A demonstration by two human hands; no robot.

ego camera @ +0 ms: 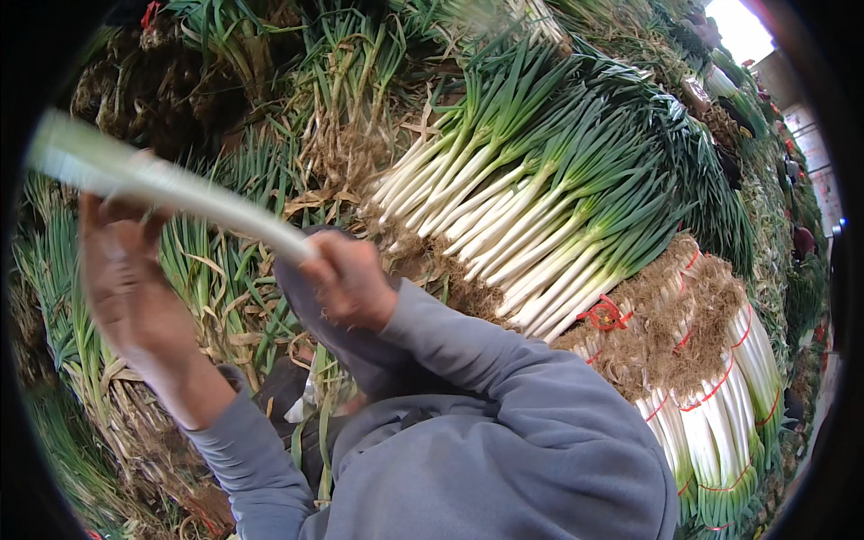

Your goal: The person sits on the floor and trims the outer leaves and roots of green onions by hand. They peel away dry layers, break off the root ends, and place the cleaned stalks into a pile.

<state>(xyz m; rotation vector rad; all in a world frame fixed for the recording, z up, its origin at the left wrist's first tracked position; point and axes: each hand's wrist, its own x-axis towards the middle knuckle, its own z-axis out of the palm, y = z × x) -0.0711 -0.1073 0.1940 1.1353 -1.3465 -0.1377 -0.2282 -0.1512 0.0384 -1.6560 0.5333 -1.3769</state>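
Observation:
My right hand (351, 278) grips the lower end of a long white Welsh onion stalk (223, 210). That stalk slants up to the left, and its far, pale green end is blurred. My left hand (135, 290) is raised at the stalk's upper part, its fingers passing behind it; blur hides whether they close on it. Right of my right hand lies a row of white-stemmed Welsh onions (513, 223) with the green leaves pointing up and right. Under my forearms, a grey-clad knee (331, 317) shows.
Untrimmed Welsh onions with dry leaves (223, 270) lie at left, more (351, 101) at top. Bundles tied with red string (715, 432) lie at right, beside a mass of brown roots (675, 324). A coil of red string (605, 314) rests by the row.

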